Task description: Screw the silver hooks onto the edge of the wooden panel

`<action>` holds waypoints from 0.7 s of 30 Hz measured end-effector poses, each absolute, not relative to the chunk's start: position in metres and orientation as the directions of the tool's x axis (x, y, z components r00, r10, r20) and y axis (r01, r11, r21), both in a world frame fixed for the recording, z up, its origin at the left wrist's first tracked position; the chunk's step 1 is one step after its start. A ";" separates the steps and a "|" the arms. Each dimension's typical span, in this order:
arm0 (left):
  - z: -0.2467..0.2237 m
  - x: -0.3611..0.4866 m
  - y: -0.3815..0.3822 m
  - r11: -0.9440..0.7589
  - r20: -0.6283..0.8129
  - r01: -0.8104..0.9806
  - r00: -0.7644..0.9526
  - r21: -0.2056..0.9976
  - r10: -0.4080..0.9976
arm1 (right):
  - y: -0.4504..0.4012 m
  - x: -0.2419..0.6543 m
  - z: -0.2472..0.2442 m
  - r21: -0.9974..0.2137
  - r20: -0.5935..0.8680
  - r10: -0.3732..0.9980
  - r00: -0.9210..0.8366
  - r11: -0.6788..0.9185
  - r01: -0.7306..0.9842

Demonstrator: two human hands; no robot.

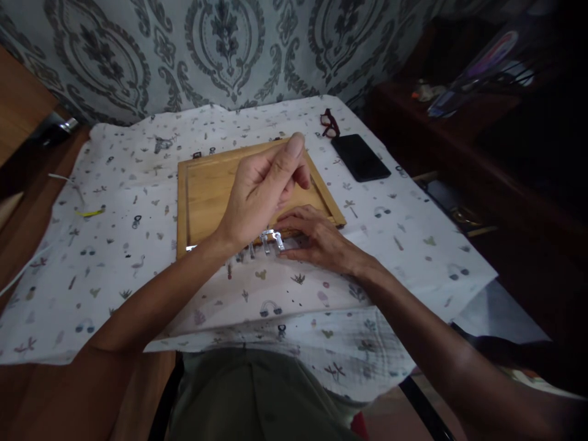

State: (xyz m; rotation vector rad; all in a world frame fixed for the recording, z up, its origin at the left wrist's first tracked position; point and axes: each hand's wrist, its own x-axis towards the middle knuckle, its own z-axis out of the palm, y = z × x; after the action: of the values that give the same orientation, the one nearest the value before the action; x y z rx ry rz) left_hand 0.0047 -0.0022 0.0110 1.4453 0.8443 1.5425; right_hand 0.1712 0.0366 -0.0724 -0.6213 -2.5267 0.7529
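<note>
A framed wooden panel (209, 199) lies on the patterned cloth. Along its near edge runs a shiny metal strip with several hook-like prongs (265, 242), partly covered by my left forearm. Above the panel, my left hand (269, 184) is closed, thumb up and fingers curled; anything inside it is hidden. My right hand (316, 239) is at the panel's near right edge, fingers over the top and thumb against the rightmost prong, gripping the metal strip there.
A black phone (361, 157) and red-framed glasses (329, 124) lie at the back right of the cloth-covered table (413, 245). A small yellow piece (90, 213) and a white cable (25, 269) are at left. A patterned curtain (225, 49) hangs behind.
</note>
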 end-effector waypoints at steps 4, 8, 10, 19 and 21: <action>0.011 0.007 -0.003 -0.427 0.431 -0.120 0.016 0.896 0.902 | 0.037 0.171 -0.073 -0.598 0.268 0.533 -0.803 0.745 0.295; 0.009 0.011 -0.003 -0.430 0.437 -0.132 0.025 0.893 0.899 | 0.037 0.172 -0.073 -0.597 0.258 0.530 -0.808 0.745 0.299; 0.007 0.014 -0.003 -0.434 0.442 -0.135 0.034 0.891 0.896 | 0.037 0.172 -0.073 -0.599 0.249 0.534 -0.808 0.740 0.305; 0.003 0.017 0.001 -0.431 0.442 -0.158 0.041 0.889 0.896 | 0.037 0.170 -0.071 -0.606 0.230 0.537 -0.812 0.732 0.312; 0.004 0.017 0.000 -0.410 0.422 -0.164 0.047 0.897 0.905 | 0.037 0.170 -0.070 -0.597 0.228 0.537 -0.812 0.736 0.319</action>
State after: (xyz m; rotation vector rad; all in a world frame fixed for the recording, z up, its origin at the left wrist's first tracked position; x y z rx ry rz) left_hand 0.0172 0.0001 0.0044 1.4327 0.7994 1.5188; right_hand 0.1704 0.0371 -0.0700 -0.6579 -2.5498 0.7760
